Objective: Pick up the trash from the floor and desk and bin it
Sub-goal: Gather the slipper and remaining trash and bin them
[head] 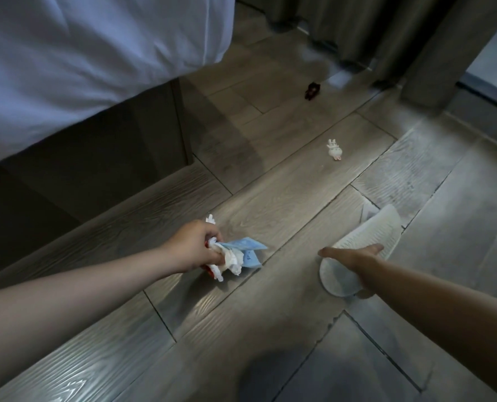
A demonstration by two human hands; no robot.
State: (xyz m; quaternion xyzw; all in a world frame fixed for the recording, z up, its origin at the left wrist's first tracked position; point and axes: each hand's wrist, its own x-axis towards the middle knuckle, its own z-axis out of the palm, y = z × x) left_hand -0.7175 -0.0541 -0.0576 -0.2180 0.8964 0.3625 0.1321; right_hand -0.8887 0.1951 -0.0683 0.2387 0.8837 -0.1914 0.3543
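Out from the bed's (82, 53) corner, the left hand (193, 248) has its fingers curled tight round a wad of trash (238, 256), crumpled tissue and blue wrapper, just above the floor (270, 192). Farther from the bed, the right hand (354, 256) reaches with straight fingers, holding nothing, over a white slipper (366, 233). Beyond the bed's foot lie a white bunny toy (334, 149), then a dark toy (311, 90).

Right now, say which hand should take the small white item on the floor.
Right, probably. The left hand grips a trash wad; the right hand is open, empty and nearer the small white item.
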